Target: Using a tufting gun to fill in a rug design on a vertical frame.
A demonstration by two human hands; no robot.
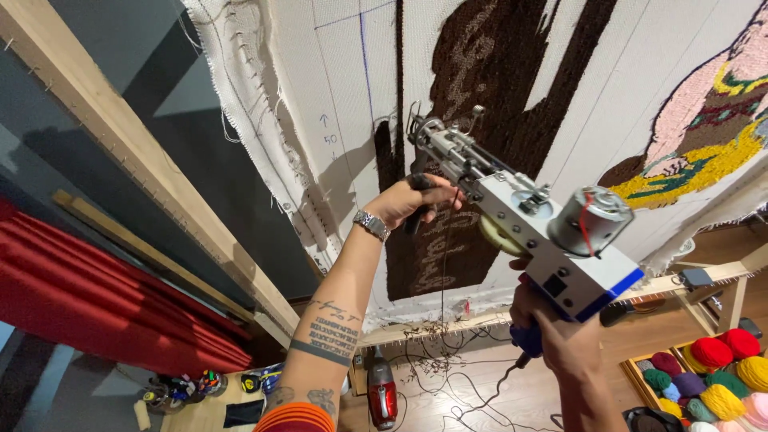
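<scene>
Tufting gun (520,216) is pressed needle-first into the stretched backing cloth (320,96) beside the brown pile. Right hand (560,336) clenches the blue rear grip to drive it; left hand (412,200) grasps the front handle, steadying the nose.

tufting gun (528,224) grip: hidden inside the right hand (560,336)
cloth (608,104): cut off at top and right edges
yarn balls (712,376): partly cut off by the corner

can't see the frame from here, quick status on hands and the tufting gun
Left hand on the front grip, right hand on the blue rear handle. Tufting gun needle end at brown pile on the stretched cloth. Power cord hangs below.
</scene>
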